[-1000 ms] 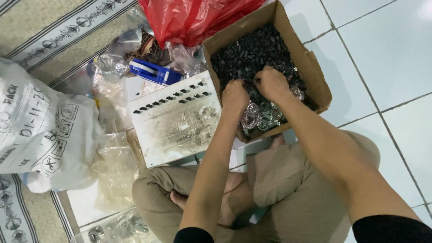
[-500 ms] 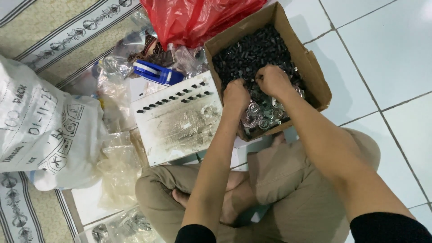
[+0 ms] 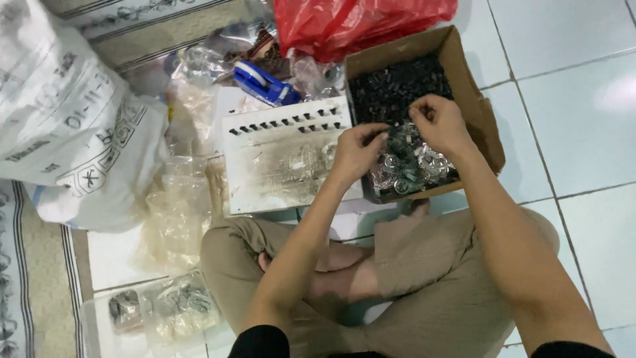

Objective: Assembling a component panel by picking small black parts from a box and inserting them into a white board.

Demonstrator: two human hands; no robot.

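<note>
- A big white sack [image 3: 63,126] with dark marks on it lies far left, partly on a striped rug [image 3: 40,278].
- Next to it, clear plastic bags [image 3: 175,212] sit in a crumpled pile on the white tiled floor [image 3: 563,99]. Lower down, more small bags [image 3: 165,308] hold dark and shiny bits.
- A blue tape holder [image 3: 265,83] lies above a white board [image 3: 285,156], which has a row of small black pieces stuck along its top edge (the board looks dirty and scratched).
- The person sits cross-legged on the floor in tan trousers [image 3: 424,278].
- The left hand [image 3: 358,149] rests at the left edge of the cardboard box [image 3: 487,129]. Its fingers are bent close together over the parts, but I cannot tell if they have hold of one.
- A red plastic bag [image 3: 358,23] lies just above the box.
- The box sits just right of the board. It is full of small black parts [image 3: 397,83] at the far end and shiny round metal parts [image 3: 414,169] at the near end.
- The right hand [image 3: 440,122] is inside the box, above the shiny parts. Its fingers are curled in a pinch, and I cannot tell what is in the grip.
</note>
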